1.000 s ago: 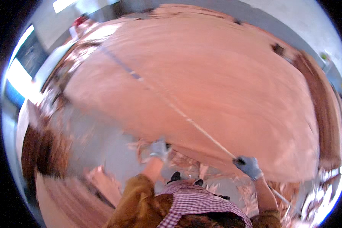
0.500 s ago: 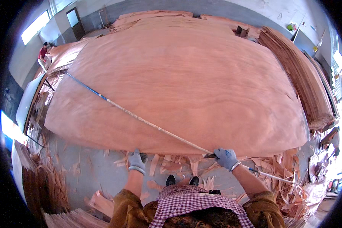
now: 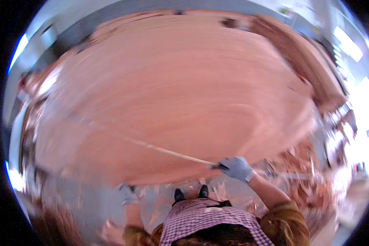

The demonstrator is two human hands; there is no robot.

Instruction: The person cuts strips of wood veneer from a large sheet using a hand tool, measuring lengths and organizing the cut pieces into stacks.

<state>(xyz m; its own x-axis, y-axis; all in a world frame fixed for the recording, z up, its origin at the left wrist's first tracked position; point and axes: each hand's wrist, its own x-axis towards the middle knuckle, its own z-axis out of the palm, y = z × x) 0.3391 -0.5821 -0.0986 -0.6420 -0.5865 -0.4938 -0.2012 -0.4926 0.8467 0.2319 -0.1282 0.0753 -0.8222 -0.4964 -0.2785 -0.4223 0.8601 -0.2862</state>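
A wide, thin sheet of reddish wood veneer (image 3: 180, 86) lies spread in front of me on a large flat stack. My right hand (image 3: 237, 169), in a grey-blue glove, is closed around a long thin pole (image 3: 176, 154) just off the sheet's near edge. From that hand the pole slants over the sheet to the far left, where its end blurs. Its other end passes behind my right wrist toward the lower right. At the near left edge of the sheet is my gloved left hand (image 3: 129, 194), its fingers smeared by motion.
Torn veneer scraps (image 3: 303, 184) litter the grey floor around my feet, thickest at the right. A tall pile of brown veneer (image 3: 299, 57) runs along the far right side. At the far left edge stands a blurred person (image 3: 22, 88) in red.
The whole view has turned and blurred. In the picture, my left hand has moved down and left along the sheet's near edge. My right hand keeps its hold on the pole.
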